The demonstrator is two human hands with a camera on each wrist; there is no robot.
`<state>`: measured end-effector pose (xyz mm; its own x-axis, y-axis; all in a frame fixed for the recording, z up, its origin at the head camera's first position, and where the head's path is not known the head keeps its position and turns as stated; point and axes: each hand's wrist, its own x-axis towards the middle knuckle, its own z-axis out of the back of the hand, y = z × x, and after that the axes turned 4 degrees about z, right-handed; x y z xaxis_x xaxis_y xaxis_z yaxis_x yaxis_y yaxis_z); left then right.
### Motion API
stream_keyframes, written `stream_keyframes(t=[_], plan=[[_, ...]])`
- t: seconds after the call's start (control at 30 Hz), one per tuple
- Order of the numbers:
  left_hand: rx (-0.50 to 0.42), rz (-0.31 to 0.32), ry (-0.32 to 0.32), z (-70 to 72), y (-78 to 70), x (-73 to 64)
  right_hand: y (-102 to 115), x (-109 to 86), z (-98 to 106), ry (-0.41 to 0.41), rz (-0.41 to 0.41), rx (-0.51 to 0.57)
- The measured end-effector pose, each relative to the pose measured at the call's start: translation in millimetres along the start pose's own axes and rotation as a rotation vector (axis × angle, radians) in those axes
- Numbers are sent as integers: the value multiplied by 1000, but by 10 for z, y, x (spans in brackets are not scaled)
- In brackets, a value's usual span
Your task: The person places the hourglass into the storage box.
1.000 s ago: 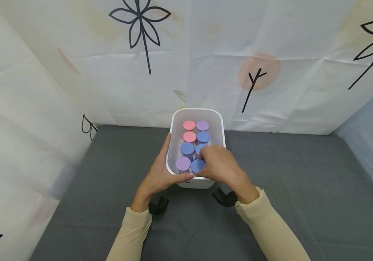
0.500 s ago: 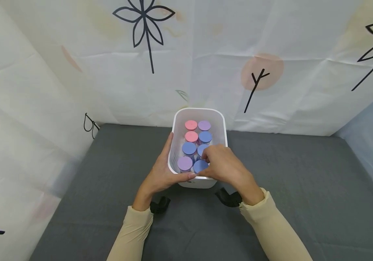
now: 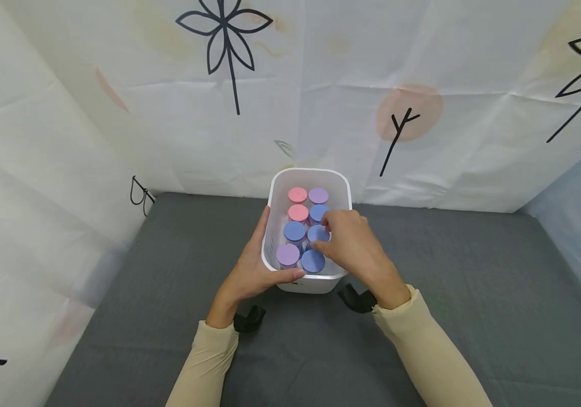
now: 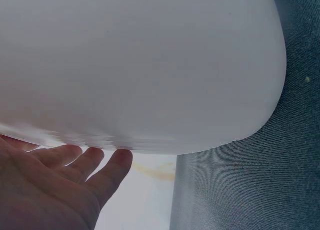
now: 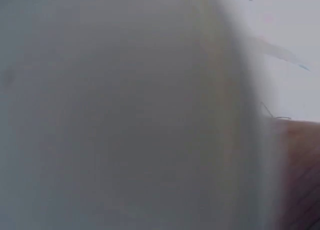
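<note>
A white plastic bin (image 3: 274,189) holds several small clear jars with round coloured lids, in two rows. My left hand (image 3: 247,270) lies along the bin's left wall, thumb on the front rim; in the left wrist view, the fingertips touch the outer wall. Inside the bin, my right hand (image 3: 360,246) has thumb and forefinger at the edges of a blue-lidded jar (image 3: 316,233), second from the front on the right. In front of it stands another blue-lidded jar (image 3: 313,262), with a purple-lidded jar (image 3: 287,254) to its left. The blurred bin wall fills most of the right wrist view.
Farther back in the bin are pink-lidded jars (image 3: 298,212) and another purple-lidded jar (image 3: 318,195). The bin stands on a dark grey cloth-covered table (image 3: 463,271), near its back edge. A white patterned curtain (image 3: 331,102) hangs behind and to the sides.
My right hand has moved away from the front right blue-lidded jar, back to the one behind it, uncovering the front lid. The left hand keeps its place on the bin.
</note>
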<state>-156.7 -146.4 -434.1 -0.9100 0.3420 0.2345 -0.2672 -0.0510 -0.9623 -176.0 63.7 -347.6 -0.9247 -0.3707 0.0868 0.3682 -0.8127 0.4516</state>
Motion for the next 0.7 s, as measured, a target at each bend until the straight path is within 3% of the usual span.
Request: stream_keyframes(t=[0.23, 0.43, 0.7], plan=[[4, -7, 1, 7, 2, -3, -46, 137, -43, 55, 71, -99], [-5, 0, 0, -1, -1, -6, -114, 201, -64, 43, 159, -145], [-42, 7, 8, -29, -232, -35, -143, 205, -57, 59, 166, -112]])
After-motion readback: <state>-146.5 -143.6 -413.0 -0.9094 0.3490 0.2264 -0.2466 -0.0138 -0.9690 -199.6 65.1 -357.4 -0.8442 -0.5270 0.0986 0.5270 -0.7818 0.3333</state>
